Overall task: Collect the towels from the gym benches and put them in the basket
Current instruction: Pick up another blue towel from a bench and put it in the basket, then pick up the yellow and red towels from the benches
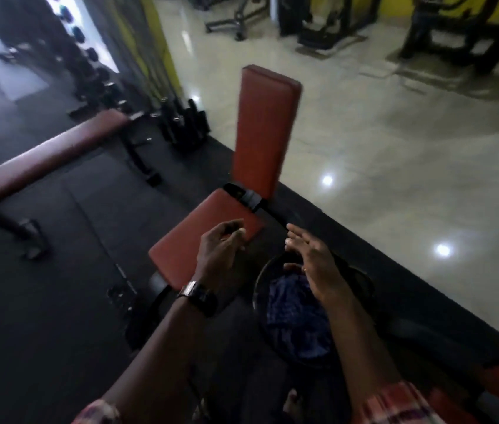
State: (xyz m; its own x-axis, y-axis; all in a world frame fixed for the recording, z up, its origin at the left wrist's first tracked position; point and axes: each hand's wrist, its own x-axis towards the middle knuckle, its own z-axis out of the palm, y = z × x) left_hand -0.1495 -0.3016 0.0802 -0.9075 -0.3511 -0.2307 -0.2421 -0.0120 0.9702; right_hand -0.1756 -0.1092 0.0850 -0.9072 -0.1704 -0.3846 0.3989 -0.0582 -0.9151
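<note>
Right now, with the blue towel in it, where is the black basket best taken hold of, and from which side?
Probably the rim of the black basket, from above: it stands mouth-up on the floor, the blue towel inside leaves the rim bare, and the bench seat crowds its left side. The open right hand hangs over it.

Red-orange bench (265, 133); blue patterned towel (297, 319) in a black basket (259, 280) at five o'clock; cream floor (395, 148) at two o'clock; pink checked sleeve (395, 402).
</note>
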